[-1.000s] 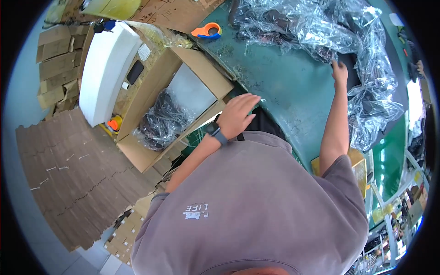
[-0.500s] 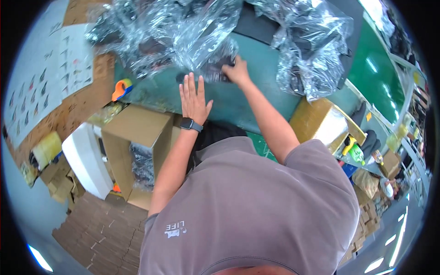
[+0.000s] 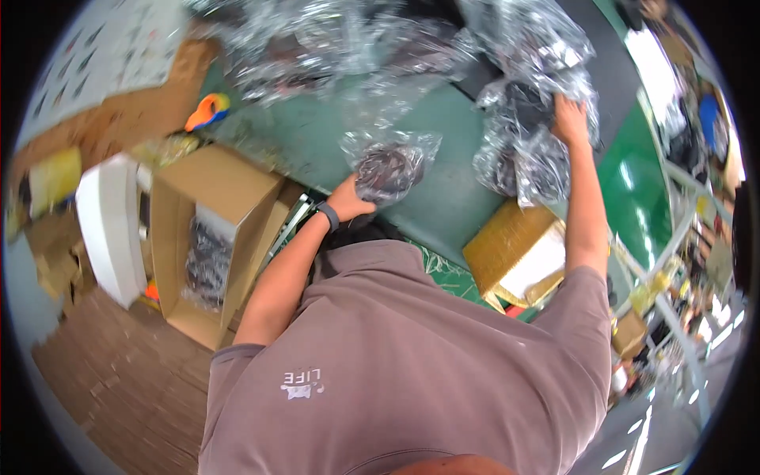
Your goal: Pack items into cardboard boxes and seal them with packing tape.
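My left hand [image 3: 348,198] grips a clear plastic bag with a dark coiled item inside [image 3: 388,168], held just above the green table [image 3: 451,198]. A dark watch sits on that wrist. My right hand [image 3: 568,119] reaches far out and rests on a heap of similar clear bags with dark contents [image 3: 522,150], its fingers pressed into the plastic. More crumpled clear bags [image 3: 340,47] cover the far side of the table.
An open cardboard box [image 3: 202,237] with dark bagged items inside stands at my left, beside a white bin [image 3: 107,226]. An orange tape dispenser [image 3: 207,111] lies on the table's left end. A yellow-brown carton [image 3: 514,253] sits at my right. Flat cardboard sheets [image 3: 103,380] cover the floor.
My left hand has taken hold of one bag and drawn it toward me. My right hand moved right onto another heap of bags. The view swung further right.
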